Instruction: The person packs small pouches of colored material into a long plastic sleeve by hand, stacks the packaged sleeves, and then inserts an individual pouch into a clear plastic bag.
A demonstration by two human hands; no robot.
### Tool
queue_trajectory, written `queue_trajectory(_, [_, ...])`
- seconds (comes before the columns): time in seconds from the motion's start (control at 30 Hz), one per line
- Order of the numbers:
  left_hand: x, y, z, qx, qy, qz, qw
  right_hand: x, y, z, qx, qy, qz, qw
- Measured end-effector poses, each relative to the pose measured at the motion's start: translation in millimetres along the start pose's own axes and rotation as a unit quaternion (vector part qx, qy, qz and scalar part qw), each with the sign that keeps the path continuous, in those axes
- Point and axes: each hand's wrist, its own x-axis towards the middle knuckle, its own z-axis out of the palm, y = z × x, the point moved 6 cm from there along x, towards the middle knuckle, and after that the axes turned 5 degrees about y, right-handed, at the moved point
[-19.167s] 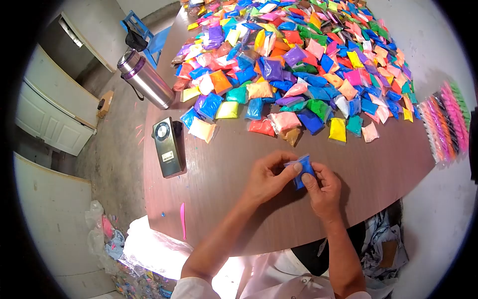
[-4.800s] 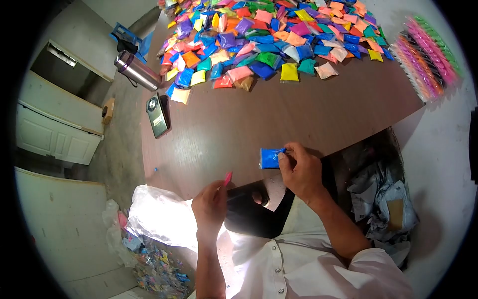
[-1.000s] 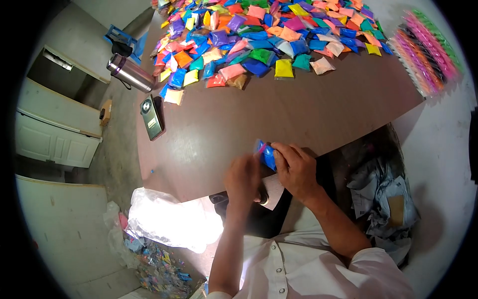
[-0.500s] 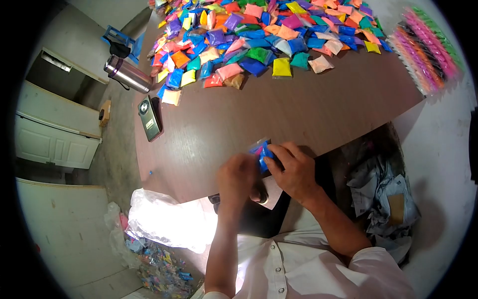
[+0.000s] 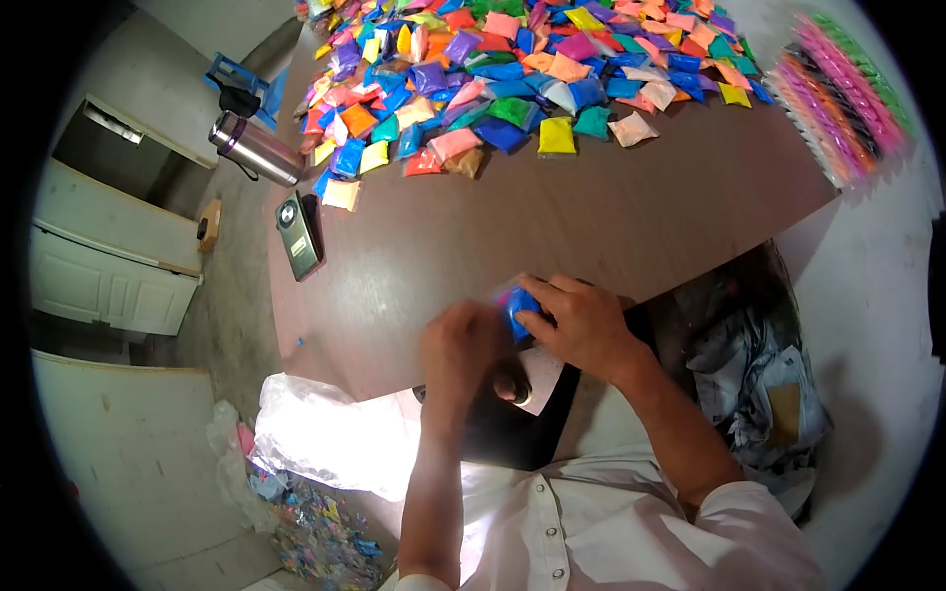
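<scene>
My right hand (image 5: pixel 581 320) is closed on a blue packet (image 5: pixel 520 307) just above the table's near edge, thumb and fingers pinching its right side. Close to the packet's left side is my left hand (image 5: pixel 461 340), fingers closed and smeared by motion. A bit of the pink tool (image 5: pixel 504 297) shows between that hand and the packet, at the packet's upper left; the rest of it is hidden. The packet's clear wrapper edge is blurred.
Many coloured packets (image 5: pixel 557 135) cover the far part of the brown table (image 5: pixel 434 236). A steel flask (image 5: pixel 256 148) and a dark phone-like box (image 5: pixel 299 236) stand at the left. Bundled twisted strips (image 5: pixel 838 108) lie at the right. A clear plastic bag (image 5: pixel 320 428) hangs lower left.
Since the earliest frame, the pink tool has left the table for my left hand. Over the last second my left hand has shifted slightly left, and the blue packet has turned in my right fingers.
</scene>
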Motion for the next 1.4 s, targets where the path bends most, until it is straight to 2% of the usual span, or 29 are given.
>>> queue_trajectory(0.07, [9.7,-10.6,0.1,0.015,-0.008,-0.018,1.000,3.6,1.2,0.9,0.000,-0.085,0.035,0.996])
queue_trajectory(0.17, [17.3,-10.4,-5.0,0.019,-0.011,-0.045,0.999,2.7,3.2,0.3,0.022,-0.036,0.004,0.999])
queue_trajectory(0.23, [16.4,-1.2,-9.0,0.007,-0.011,-0.056,0.998,2.1,4.2,-0.3,0.026,-0.047,0.014,0.998])
queue_trajectory(0.33, [13.5,14.2,-2.5,-0.038,-0.062,-0.010,0.997,2.3,6.1,3.1,0.031,-0.058,0.025,0.997])
queue_trajectory(0.4, [21.9,21.8,3.5,0.046,-0.078,0.070,0.993,4.1,6.3,1.9,0.033,-0.056,0.029,0.997])
queue_trajectory(0.5, [37.6,21.0,3.8,0.114,-0.096,0.068,0.987,3.8,5.0,-0.1,0.035,-0.048,0.032,0.998])
queue_trajectory(0.73, [33.9,10.5,-2.7,0.042,-0.087,0.017,0.995,-0.6,11.3,4.7,0.039,-0.032,0.046,0.998])
queue_trajectory(0.83, [28.8,14.4,-1.1,0.032,-0.085,0.062,0.994,1.8,6.2,3.3,0.049,-0.035,0.036,0.998])
queue_trajectory(0.93, [33.3,1.8,-6.6,0.108,-0.073,0.049,0.990,1.1,4.7,-0.1,0.058,-0.028,0.040,0.997])
queue_trajectory(1.0, [31.3,-14.9,-10.5,0.051,-0.062,-0.014,0.997,2.5,6.2,-0.3,0.057,-0.029,0.043,0.997])
queue_trajectory(1.03, [28.1,-8.3,-12.0,0.052,-0.065,-0.014,0.996,1.5,7.1,1.4,0.048,-0.029,0.042,0.998])
queue_trajectory(1.1, [20.4,7.3,-17.0,-0.028,-0.056,-0.072,0.995,-0.4,6.9,3.5,0.039,-0.032,0.040,0.998])
queue_trajectory(1.23, [12.1,-7.7,-2.7,-0.029,-0.076,-0.036,0.996,2.4,3.7,-0.1,0.047,-0.029,0.037,0.998])
queue_trajectory(1.3, [15.7,-17.8,-6.5,0.066,-0.032,-0.035,0.997,0.6,3.9,-0.5,0.042,-0.026,0.037,0.998])
queue_trajectory(1.4, [12.6,-15.1,-13.5,0.018,-0.045,-0.070,0.996,2.2,3.8,0.8,0.045,-0.025,0.033,0.998])
